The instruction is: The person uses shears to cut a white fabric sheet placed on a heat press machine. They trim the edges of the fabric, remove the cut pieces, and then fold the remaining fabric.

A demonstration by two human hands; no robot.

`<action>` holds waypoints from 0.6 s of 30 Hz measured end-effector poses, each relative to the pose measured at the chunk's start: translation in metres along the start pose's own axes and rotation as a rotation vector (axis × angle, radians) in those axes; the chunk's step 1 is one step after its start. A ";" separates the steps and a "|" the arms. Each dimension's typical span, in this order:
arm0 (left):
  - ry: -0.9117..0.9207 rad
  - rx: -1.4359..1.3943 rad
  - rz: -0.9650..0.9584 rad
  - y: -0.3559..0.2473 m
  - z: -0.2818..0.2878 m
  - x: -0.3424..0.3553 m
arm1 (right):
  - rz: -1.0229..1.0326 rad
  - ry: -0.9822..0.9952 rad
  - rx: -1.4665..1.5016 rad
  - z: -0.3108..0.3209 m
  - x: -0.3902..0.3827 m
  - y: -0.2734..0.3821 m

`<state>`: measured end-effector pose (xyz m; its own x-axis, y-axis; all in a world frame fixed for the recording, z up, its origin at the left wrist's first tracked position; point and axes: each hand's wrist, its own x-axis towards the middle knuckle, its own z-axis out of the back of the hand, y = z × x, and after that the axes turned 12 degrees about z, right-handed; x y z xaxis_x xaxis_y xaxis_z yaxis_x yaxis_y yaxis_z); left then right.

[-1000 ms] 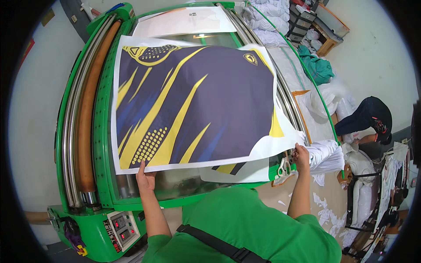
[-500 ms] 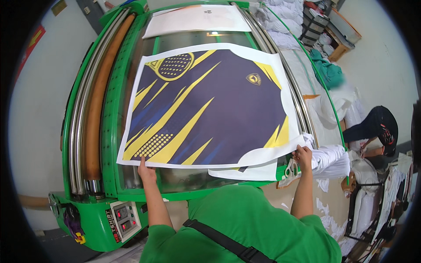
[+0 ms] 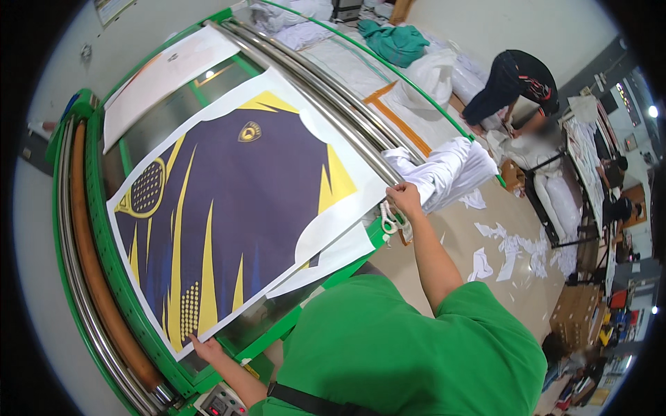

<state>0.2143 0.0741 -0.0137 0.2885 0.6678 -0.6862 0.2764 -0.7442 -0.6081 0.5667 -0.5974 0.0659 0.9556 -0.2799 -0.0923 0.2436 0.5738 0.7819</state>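
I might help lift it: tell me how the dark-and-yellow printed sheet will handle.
The printed sheet is probably floppy, being broad and thin-edged. It's likely light, as little thickness shows. It may slide, since the bed beneath looks shiny.

Sheet looked smooth, matt, paper-like. Rods were bright polished metal; brown roller had a duller satin finish. Frame looked like painted metal. White cloth was creased, matt. Floor was smooth, glossy.

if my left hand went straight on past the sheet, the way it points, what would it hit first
Past the printed sheet, your left hand would likely meet the green rail first, though its height is unclear.
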 end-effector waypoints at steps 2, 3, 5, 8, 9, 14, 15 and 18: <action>-0.044 0.011 -0.007 -0.005 -0.004 0.000 | 0.055 -0.201 -0.100 0.014 0.004 -0.021; -0.054 0.004 -0.064 -0.002 -0.004 -0.002 | 0.073 -0.297 -0.137 0.025 0.006 -0.032; -0.216 -0.021 -0.109 -0.001 -0.014 -0.018 | 0.063 -0.442 -0.176 0.051 0.010 -0.051; -0.524 0.094 -0.217 0.004 -0.035 -0.041 | 0.050 -0.673 -0.225 0.087 0.029 -0.102; -0.642 0.183 -0.287 0.015 -0.049 -0.058 | 0.031 -0.684 -0.212 0.100 0.034 -0.117; -0.967 0.654 -0.453 0.078 -0.102 -0.137 | -0.013 -0.615 -0.102 0.145 0.060 -0.142; -0.954 0.705 -0.487 0.096 -0.108 -0.141 | -0.002 -0.597 -0.065 0.151 0.065 -0.146; -0.837 0.919 -0.617 0.140 -0.127 -0.169 | 0.032 -0.522 -0.008 0.155 0.071 -0.152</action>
<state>0.3204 -0.1406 0.0677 -0.3779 0.9246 -0.0475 -0.6335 -0.2957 -0.7150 0.5712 -0.8239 0.0357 0.7533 -0.6071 0.2530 0.2183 0.5937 0.7745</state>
